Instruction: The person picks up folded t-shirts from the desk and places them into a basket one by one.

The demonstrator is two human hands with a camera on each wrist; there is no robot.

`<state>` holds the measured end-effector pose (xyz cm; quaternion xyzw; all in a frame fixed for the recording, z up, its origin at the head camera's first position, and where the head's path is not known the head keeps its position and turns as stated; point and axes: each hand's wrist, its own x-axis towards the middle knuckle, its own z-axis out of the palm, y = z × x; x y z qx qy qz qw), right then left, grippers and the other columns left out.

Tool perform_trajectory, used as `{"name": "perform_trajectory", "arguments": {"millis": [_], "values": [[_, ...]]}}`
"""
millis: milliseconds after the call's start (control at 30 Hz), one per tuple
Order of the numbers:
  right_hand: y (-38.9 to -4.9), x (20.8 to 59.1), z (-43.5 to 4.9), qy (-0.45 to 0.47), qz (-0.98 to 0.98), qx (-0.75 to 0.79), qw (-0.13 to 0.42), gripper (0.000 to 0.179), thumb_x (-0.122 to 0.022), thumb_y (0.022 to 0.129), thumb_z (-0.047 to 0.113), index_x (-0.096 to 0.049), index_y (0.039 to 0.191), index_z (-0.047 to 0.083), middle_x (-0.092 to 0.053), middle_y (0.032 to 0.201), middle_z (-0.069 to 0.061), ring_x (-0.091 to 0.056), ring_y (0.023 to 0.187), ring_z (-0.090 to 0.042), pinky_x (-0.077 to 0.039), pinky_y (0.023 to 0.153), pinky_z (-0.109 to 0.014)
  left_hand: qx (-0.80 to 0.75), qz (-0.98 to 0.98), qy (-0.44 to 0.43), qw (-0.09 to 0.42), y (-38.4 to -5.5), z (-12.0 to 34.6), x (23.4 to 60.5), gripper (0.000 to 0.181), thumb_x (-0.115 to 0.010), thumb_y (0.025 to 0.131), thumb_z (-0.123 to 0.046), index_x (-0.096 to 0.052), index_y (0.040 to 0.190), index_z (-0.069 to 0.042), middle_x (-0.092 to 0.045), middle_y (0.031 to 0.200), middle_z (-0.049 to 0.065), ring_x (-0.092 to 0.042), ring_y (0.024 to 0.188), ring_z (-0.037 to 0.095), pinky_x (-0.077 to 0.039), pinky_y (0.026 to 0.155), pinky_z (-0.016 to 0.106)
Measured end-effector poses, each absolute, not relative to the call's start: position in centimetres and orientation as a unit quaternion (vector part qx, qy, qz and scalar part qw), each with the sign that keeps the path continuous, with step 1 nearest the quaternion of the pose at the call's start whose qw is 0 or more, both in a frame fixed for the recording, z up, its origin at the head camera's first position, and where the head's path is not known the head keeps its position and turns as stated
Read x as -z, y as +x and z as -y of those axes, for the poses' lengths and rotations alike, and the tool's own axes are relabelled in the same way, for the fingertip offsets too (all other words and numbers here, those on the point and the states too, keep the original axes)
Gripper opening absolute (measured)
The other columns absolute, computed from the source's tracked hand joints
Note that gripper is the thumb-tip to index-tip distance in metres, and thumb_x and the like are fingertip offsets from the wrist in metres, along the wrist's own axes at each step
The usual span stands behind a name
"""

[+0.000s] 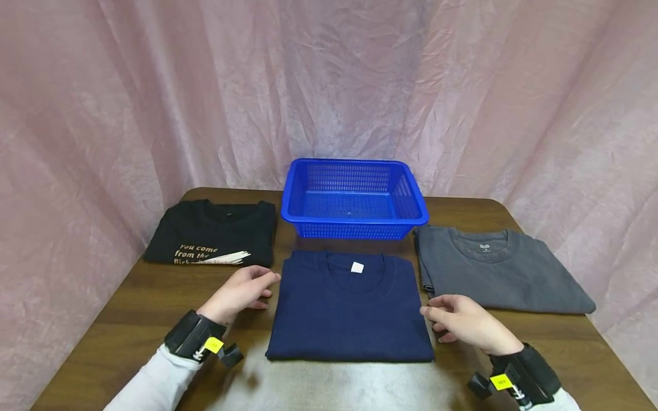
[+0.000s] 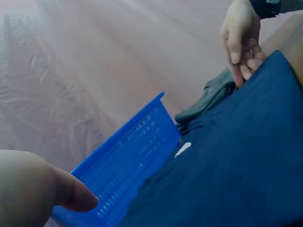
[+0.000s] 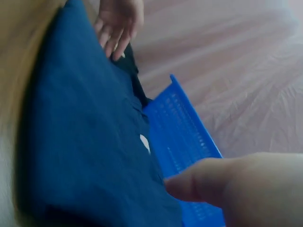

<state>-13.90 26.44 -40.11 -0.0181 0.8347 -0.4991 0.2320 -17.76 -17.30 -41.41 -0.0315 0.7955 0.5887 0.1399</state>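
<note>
A folded navy T-shirt (image 1: 354, 319) with a white neck label lies flat on the table in front of me, collar to the back. Beside its left edge is my left hand (image 1: 244, 294), fingers loosely bent and nothing held; the thumb tip comes close to the cloth. On the opposite side, my right hand (image 1: 465, 322) has its thumb at the shirt's right edge, and I cannot tell whether it touches. In the left wrist view, the right hand (image 2: 242, 38) hangs by the shirt's edge with relaxed fingers. The right wrist view shows the left hand (image 3: 119, 23) likewise.
Behind the navy shirt stands a blue plastic basket (image 1: 354, 220) with nothing in it. A folded black T-shirt (image 1: 221, 228) with printed lettering lies at the back left. To the right lies a folded grey T-shirt (image 1: 504, 279). Pink curtains (image 1: 349, 80) hang behind the wooden table (image 1: 128, 325).
</note>
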Motion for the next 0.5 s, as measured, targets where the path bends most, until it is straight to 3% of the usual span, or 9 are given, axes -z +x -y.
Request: {"name": "perform_trajectory", "arguments": {"millis": [100, 300, 367, 500], "values": [[-13.9, 40.4, -25.7, 0.013, -0.828, 0.514, 0.226, 0.063, -0.062, 0.1, 0.027, -0.039, 0.136, -0.019, -0.061, 0.117, -0.023, -0.063, 0.091, -0.027, -0.06, 0.07, -0.044, -0.587, -0.794, -0.045, 0.151, -17.8, 16.7, 41.4, 0.054, -0.062, 0.097, -0.026, -0.045, 0.13, 0.012, -0.053, 0.121, 0.025, -0.057, 0.098, 0.032, -0.059, 0.072, 0.04], [-14.1, 41.1, -24.6, 0.048, -0.785, 0.575, 0.225, 0.055, -0.056, 0.102, 0.022, -0.039, 0.138, -0.016, -0.055, 0.127, -0.025, -0.062, 0.096, -0.027, -0.059, 0.072, -0.042, -0.612, -0.764, -0.065, 0.193, -18.3, 15.8, 41.4, 0.062, -0.062, 0.097, -0.028, -0.037, 0.136, 0.013, -0.045, 0.131, 0.028, -0.055, 0.107, 0.036, -0.059, 0.073, 0.045], [-14.2, 41.4, -24.5, 0.04, -0.753, 0.613, 0.235, 0.053, -0.054, 0.102, 0.021, -0.04, 0.136, -0.017, -0.057, 0.124, -0.025, -0.062, 0.096, -0.027, -0.059, 0.074, -0.04, -0.621, -0.754, -0.065, 0.204, -18.5, 15.6, 41.5, 0.055, -0.062, 0.097, -0.027, -0.043, 0.131, 0.012, -0.046, 0.126, 0.025, -0.055, 0.104, 0.035, -0.059, 0.072, 0.045], [-14.7, 41.9, -24.5, 0.033, -0.674, 0.687, 0.27, 0.045, -0.055, 0.101, 0.021, -0.043, 0.125, -0.016, -0.064, 0.105, -0.014, -0.062, 0.09, -0.022, -0.056, 0.076, -0.035, -0.654, -0.716, -0.059, 0.237, -19.1, 15.2, 41.9, 0.031, -0.061, 0.096, -0.023, -0.057, 0.106, 0.006, -0.054, 0.095, 0.01, -0.058, 0.089, 0.026, -0.058, 0.069, 0.039]]}}
